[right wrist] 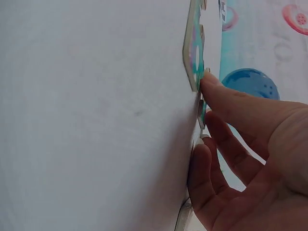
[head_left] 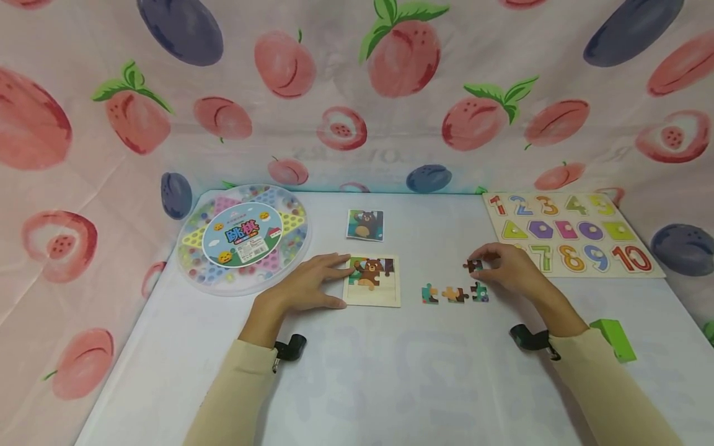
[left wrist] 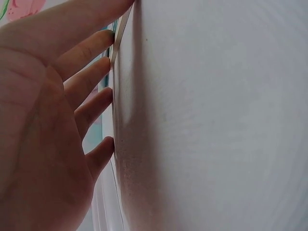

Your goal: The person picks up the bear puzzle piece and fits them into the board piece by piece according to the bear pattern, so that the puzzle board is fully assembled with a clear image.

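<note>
In the head view, a small square wooden puzzle board [head_left: 372, 298] lies mid-table with part of a brown bear picture fitted in its upper area. My left hand [head_left: 309, 282] rests at its left side, fingers spread and fairly straight, thumb at the near corner. At the right, my right hand [head_left: 510, 267] pinches a dark brown puzzle piece [head_left: 473, 266] between thumb and forefinger, low over the table. Close by lie three loose pieces: a teal and orange piece [head_left: 429, 293], a brown and tan piece [head_left: 455, 295] and a teal piece [head_left: 479, 292].
Behind the board lies a bear picture card [head_left: 365, 225]. A round Chinese checkers box [head_left: 189, 260] stands at the back left. A number and shape board [head_left: 649, 272] occupies the back right, and a green block [head_left: 615, 339] sits beside the right sleeve. Fruit-printed cloth hangs behind.
</note>
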Available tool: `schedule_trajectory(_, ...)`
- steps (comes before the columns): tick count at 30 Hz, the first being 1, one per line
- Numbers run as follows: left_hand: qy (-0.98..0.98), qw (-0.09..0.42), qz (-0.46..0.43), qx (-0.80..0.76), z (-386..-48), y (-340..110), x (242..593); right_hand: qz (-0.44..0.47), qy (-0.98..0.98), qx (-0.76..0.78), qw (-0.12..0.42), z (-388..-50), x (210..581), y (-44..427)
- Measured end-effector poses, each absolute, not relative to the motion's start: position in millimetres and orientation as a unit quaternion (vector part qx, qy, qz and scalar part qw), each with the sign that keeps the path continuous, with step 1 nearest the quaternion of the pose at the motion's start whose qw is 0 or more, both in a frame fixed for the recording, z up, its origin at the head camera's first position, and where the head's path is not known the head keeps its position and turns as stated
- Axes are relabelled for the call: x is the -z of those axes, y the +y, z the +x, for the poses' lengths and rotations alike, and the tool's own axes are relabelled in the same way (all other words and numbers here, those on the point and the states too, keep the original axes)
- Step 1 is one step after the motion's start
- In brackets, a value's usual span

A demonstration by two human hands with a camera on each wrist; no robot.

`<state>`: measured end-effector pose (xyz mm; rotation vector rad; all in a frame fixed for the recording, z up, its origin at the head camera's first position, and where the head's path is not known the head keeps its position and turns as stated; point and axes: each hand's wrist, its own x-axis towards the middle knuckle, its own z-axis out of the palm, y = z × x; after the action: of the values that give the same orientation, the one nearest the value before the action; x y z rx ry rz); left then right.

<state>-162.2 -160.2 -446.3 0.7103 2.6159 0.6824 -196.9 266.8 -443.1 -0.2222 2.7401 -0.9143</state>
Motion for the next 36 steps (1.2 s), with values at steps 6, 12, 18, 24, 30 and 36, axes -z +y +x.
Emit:
schedule_trajectory(6,0.921,0.172,0.252,-0.242,-161.7,-160.0,446.4,-0.077,0.942,0.306,0.113,-197.8,445.0,267.0)
schedule_trajectory(12,0.922,0.174,0.249,-0.241,-161.3,-159.6,445.6,-0.084,0.941,0.309,0.107,-199.1,445.8,267.0)
schedule_trajectory(18,0.921,0.175,0.246,-0.244,-160.9,-159.3,445.2,-0.105,0.940,0.310,0.100,-199.4,444.7,265.7)
schedule_trajectory(24,0.922,0.172,0.247,-0.245,-161.6,-159.3,446.9,-0.124,0.936,0.310,0.112,-199.7,442.6,266.6)
schedule_trajectory(30,0.922,0.174,0.244,-0.247,-161.4,-159.1,446.5,-0.127,0.933,0.317,0.117,-198.5,436.8,266.8)
schedule_trajectory(36,0.921,0.175,0.244,-0.248,-161.3,-159.1,446.3,-0.109,0.933,0.322,0.119,-198.3,430.3,264.2)
